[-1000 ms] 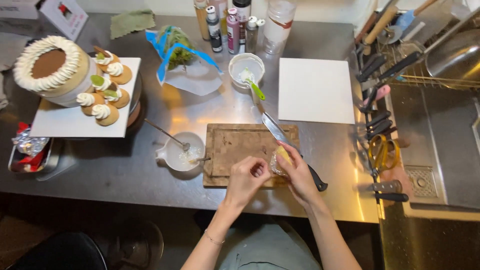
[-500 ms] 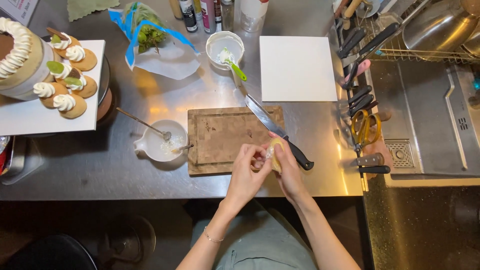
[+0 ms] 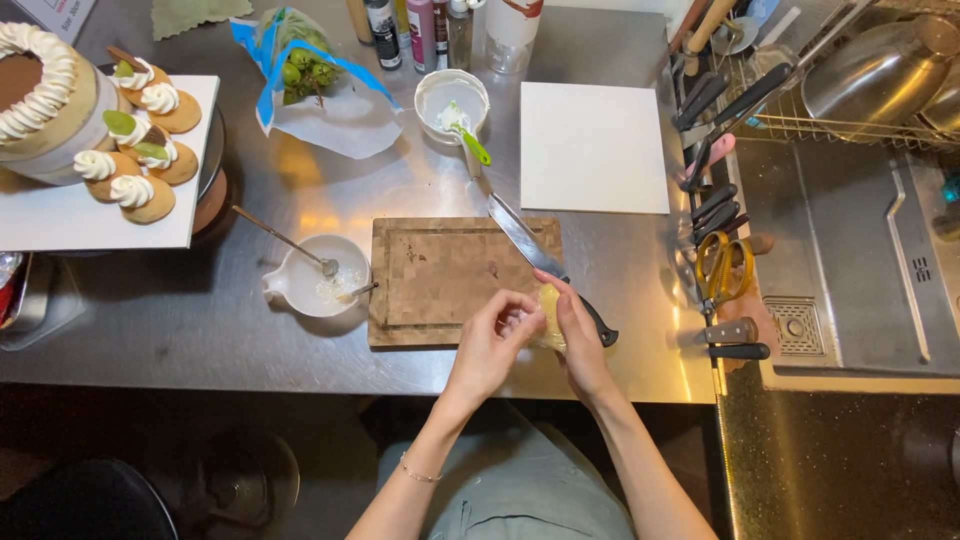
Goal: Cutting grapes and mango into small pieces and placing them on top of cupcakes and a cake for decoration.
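My left hand (image 3: pixel 495 340) and my right hand (image 3: pixel 573 335) meet over the front right corner of the wooden cutting board (image 3: pixel 445 275). Between their fingertips they pinch a small pale yellow piece (image 3: pixel 548 308), perhaps fruit; what it is I cannot tell. A large kitchen knife (image 3: pixel 540 258) lies diagonally across the board's right edge, its black handle just right of my right hand. A small white jug-shaped bowl (image 3: pixel 312 283) with a spoon in it stands left of the board.
A white square board (image 3: pixel 593 146) and a white cup with a green-handled tool (image 3: pixel 452 98) sit behind the cutting board. Cream-topped pastries (image 3: pixel 140 140) and a cake (image 3: pixel 45 95) occupy the left. A knife rack (image 3: pixel 715 200) and dish rack (image 3: pixel 870 80) line the right.
Both hands have shifted from over the board toward its front right corner, still holding the pale piece. The camera view has moved and drawn closer to the counter.
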